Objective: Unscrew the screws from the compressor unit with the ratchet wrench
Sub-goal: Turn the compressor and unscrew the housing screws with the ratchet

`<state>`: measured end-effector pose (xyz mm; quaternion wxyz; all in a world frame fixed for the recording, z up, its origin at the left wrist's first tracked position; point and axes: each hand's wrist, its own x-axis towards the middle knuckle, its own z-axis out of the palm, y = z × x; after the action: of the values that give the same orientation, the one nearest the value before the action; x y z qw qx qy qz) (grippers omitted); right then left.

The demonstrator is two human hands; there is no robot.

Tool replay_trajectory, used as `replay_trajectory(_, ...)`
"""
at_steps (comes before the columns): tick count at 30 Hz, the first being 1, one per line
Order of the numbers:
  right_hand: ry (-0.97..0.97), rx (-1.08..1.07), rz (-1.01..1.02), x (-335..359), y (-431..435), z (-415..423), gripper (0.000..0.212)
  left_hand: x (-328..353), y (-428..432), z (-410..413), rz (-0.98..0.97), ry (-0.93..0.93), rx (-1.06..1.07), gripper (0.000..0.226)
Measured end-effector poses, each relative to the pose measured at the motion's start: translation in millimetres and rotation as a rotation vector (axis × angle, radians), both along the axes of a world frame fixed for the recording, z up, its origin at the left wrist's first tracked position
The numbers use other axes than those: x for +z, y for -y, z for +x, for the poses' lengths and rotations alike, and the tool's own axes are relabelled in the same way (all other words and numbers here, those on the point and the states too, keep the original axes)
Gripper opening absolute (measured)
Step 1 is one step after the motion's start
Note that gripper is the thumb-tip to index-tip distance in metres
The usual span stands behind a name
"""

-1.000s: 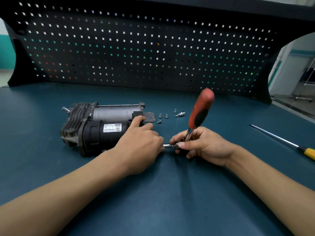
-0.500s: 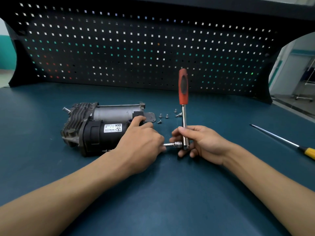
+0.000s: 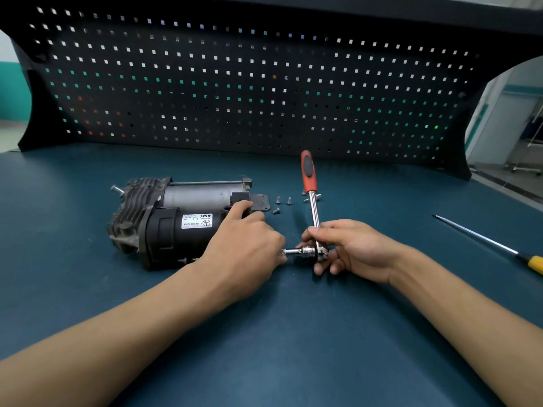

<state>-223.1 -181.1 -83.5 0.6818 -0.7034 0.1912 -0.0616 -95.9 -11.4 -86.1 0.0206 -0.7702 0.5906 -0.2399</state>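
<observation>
A workshop. A dark teal workbench (image 3: 88,289) fills the view, backed from 10 to 2 o'clock by a black pegboard (image 3: 235,83) full of small square holes. Near the centre a metal compressor unit (image 3: 176,218) and loose screws (image 3: 278,200) sit on the bench, with a red-handled ratchet wrench (image 3: 308,174) held upright beside them. A yellow-handled screwdriver (image 3: 533,262) lies at 3 o'clock. At 2 o'clock, an opening shows a pale room (image 3: 505,127) beyond.

Ratchet wrench (image 3: 313,212): shank polished chrome, glossy; handle red plastic, black matt inset. Compressor unit (image 3: 170,230): finned head dull, rough cast metal; housing matt black plastic; white paper label (image 3: 196,221). Worktop (image 3: 293,348): matt, smooth teal.
</observation>
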Motion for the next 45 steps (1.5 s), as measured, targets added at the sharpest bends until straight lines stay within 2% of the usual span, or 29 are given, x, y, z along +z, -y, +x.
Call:
replay_trajectory(5, -0.023, -0.023, -0.007, 0.6, 1.2, 0.5, 0.042, -3.3, -0.7, 0.9, -0.023, 0.027, -0.039, 0.03)
replay_trajectory(9, -0.025, -0.028, 0.025, -2.5, 5.0, -3.8, 0.039, -2.3, -5.8, 0.4, -0.037, 0.029, -0.122, 0.027)
replay_trajectory(11, 0.001, -0.021, 0.036, -1.9, 8.1, -6.1, 0.034, 5.0, -14.7, 7.6, -0.075, 0.047, -0.195, 0.038)
replay_trajectory(15, 0.018, -0.002, 0.022, -0.6, 12.8, -6.8, 0.034, 14.5, -52.1, 32.0, -0.078, -0.018, -0.237, 0.073)
replay_trajectory(18, 0.013, 0.007, 0.013, -2.6, 10.1, -4.8, 0.038, 18.0, -84.3, 51.9, -0.107, -0.068, -0.135, 0.094)
replay_trajectory(22, 0.005, 0.002, 0.013, -2.5, 7.2, -2.7, 0.037, 26.9, -111.2, 77.7, -0.042, -0.182, 0.056, 0.106)
replay_trajectory(25, 0.001, -0.006, 0.025, -2.0, 5.9, -3.4, 0.024, 19.9, -110.3, 81.2, 0.024, -0.226, 0.089, 0.098)
replay_trajectory(29, 0.002, -0.016, 0.028, -0.1, 6.3, -3.2, 0.015, 16.0, -104.8, 80.1, -0.004, -0.262, 0.109, 0.097)
replay_trajectory(35, 0.006, -0.037, 0.045, -0.3, 5.7, -4.5, 0.015, 6.6, -102.5, 76.7, -0.109, -0.283, 0.11, 0.088)
replay_trajectory(42, 0.066, -0.046, 0.156, 3.6, 2.1, -4.6, 0.012, 3.8, -103.4, 78.1, -0.187, -0.325, 0.085, 0.083)
replay_trajectory(45, 0.11, -0.048, 0.21, 3.0, -1.2, -6.1, 0.022, 3.3, -106.4, 80.3, -0.176, -0.362, 0.072, 0.084)
